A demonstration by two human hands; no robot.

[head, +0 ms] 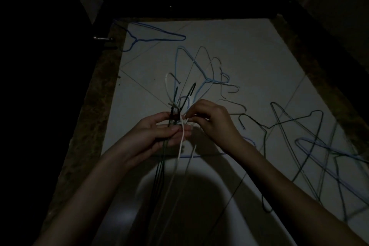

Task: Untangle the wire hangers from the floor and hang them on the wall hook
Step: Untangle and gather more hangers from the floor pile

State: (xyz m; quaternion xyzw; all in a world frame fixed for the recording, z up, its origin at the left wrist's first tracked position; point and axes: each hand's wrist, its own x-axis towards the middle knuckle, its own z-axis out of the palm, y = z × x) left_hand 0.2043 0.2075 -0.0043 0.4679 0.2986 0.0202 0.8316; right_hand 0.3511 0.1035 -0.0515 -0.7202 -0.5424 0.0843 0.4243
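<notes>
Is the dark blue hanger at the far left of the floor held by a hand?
No, the dark blue hanger lies alone on the floor.

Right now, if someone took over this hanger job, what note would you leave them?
Left hand grips a bundle of hangers by the necks, hooks up. Right hand pinches the white hanger in that bundle.
On the floor: a blue hanger far left, a tangle in the middle, another pile at right.
No wall hook in view, nothing seen hung. Left: free the rest, hang all.
</notes>
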